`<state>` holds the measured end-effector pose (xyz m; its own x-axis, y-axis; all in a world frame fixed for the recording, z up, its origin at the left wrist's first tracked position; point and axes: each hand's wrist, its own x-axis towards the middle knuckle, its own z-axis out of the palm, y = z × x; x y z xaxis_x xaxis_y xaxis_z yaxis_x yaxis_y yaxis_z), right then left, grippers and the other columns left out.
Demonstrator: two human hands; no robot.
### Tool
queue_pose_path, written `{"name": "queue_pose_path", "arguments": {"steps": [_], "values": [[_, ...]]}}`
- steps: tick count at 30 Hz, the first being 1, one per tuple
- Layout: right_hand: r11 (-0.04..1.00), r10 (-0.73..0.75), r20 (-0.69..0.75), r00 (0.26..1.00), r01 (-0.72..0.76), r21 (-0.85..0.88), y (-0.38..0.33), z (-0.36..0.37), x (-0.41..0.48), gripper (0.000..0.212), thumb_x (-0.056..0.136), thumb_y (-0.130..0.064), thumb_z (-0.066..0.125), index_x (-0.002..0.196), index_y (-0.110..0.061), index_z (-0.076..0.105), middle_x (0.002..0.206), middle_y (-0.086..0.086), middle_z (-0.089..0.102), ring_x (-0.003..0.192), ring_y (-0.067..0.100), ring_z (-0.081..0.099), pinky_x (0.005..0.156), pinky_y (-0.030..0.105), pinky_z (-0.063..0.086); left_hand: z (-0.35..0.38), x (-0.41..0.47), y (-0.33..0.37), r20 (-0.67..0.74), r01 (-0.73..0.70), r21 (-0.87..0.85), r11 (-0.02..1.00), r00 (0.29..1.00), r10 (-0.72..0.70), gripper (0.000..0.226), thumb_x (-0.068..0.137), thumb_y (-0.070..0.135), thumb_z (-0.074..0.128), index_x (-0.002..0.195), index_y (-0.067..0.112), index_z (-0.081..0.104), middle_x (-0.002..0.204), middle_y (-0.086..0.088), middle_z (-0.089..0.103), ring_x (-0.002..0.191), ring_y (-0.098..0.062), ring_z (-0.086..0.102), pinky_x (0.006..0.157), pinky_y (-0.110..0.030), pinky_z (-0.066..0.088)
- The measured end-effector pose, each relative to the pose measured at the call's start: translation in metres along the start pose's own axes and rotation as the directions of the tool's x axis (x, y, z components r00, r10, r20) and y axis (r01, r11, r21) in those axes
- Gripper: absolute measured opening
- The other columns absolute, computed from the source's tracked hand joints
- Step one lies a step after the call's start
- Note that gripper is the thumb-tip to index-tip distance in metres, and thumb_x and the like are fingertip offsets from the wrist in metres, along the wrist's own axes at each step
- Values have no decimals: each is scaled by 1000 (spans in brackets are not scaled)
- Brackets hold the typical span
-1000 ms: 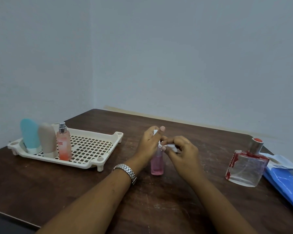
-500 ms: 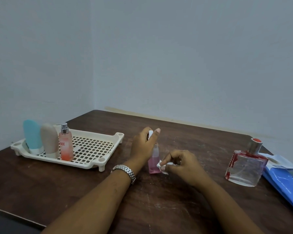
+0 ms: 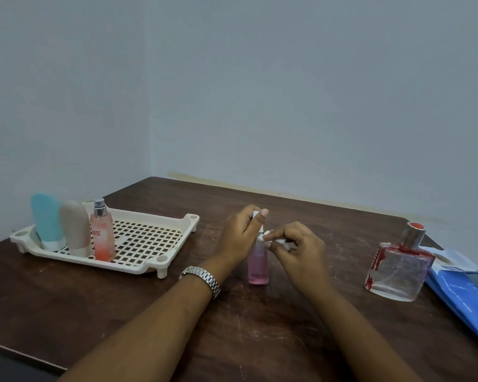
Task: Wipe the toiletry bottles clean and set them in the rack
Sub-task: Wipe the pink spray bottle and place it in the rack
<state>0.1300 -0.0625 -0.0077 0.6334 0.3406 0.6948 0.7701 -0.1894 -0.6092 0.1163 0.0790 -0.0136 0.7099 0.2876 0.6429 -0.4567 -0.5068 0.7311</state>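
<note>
We see the pink bottle [image 3: 258, 267] standing upright on the table [image 3: 122, 312], near the middle, between our two hands. It stands on the same spot as half a second ago. Our left hand [image 3: 239, 238] holds it by the top: the fingers curl round the neck, and one fingertip lies over the white cap. That grip has not changed. Our right hand [image 3: 297, 250] pinches a small white wipe [image 3: 278, 240] between thumb and curled fingers. Half a second ago this hand was down by the bottle's base; now it has come up, and the wipe touches the bottle just below the cap.

On our left wrist is a metal wristwatch [image 3: 202, 277]. To the left, well apart from the hands, lies the cream rack [image 3: 155, 264]. At its left end three bottles stand upright, side by side as before: a blue tube [image 3: 46, 221], a beige tube [image 3: 75, 228] and an orange spray bottle [image 3: 102, 235]. To the right a square glass bottle [image 3: 398, 271] with red marks stands on the table. Just beside it, at the table's right edge, lies a blue packet [image 3: 464, 293].
</note>
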Motion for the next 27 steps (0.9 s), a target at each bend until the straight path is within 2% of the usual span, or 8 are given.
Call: {"name": "queue_pose_path", "arguments": {"steps": [5,7,10,14,18,21,24,27], "values": [[996,43,219,975,-25,-84,-5,-4,-4,17,73,-9,77,74,-25,73,78,-13,58,77,-2,56,62,6,41,-7,0,0,8,60,47,997,998,-61,32,101,26,43,87,2,60,70,-8,68,54,0,56,50,-10,38],[993,84,300,950,-55,-104,-7,-7,-6,11,73,-12,77,74,-23,73,78,-12,58,76,-2,55,62,7,41,-10,1,-1,18,104,35,994,994,-105,33,101,27,41,90,3,59,76,-12,70,59,-7,60,52,-13,41],[989,119,383,916,-73,-132,-12,-11,-7,10,74,-15,76,75,-25,74,79,-11,58,73,-1,55,61,8,41,-13,3,-5,44,143,27,989,989,-144,31,101,29,41,90,6,59,77,-12,70,57,-7,61,53,-17,45],[989,114,446,888,-62,-131,-17,-14,-7,15,74,-6,73,77,-21,75,76,-12,55,72,-7,53,60,7,40,-16,7,-15,41,194,26,981,980,-195,30,97,37,47,87,13,61,84,-23,67,70,-32,63,62,-37,48],[987,85,402,912,-22,-159,-15,-10,-7,14,75,-10,74,78,-24,75,79,-12,57,76,0,56,63,7,41,-15,7,-12,77,244,-58,968,968,-239,28,97,36,49,86,14,61,81,-23,67,67,-21,61,65,-34,47],[990,49,302,952,-6,-140,-11,-5,-6,15,74,-9,75,77,-24,75,78,-13,56,79,1,54,63,6,41,-7,4,-3,153,310,-221,925,947,-281,28,100,30,44,86,11,59,69,-5,66,56,-9,60,58,-23,49],[990,-5,186,982,31,-138,-8,-4,-4,20,74,-6,75,79,-26,75,78,-15,56,78,2,55,63,5,41,6,-1,3,193,311,-280,908,945,-264,34,101,29,41,87,5,61,67,2,62,57,-7,57,55,-19,46],[989,-12,51,999,19,-147,-5,-5,0,19,74,-9,76,80,-27,74,77,-13,56,69,4,55,60,8,43,10,-3,2,204,282,-291,914,952,-229,38,102,32,39,92,3,61,73,-3,57,66,-12,55,59,-21,44]]}}
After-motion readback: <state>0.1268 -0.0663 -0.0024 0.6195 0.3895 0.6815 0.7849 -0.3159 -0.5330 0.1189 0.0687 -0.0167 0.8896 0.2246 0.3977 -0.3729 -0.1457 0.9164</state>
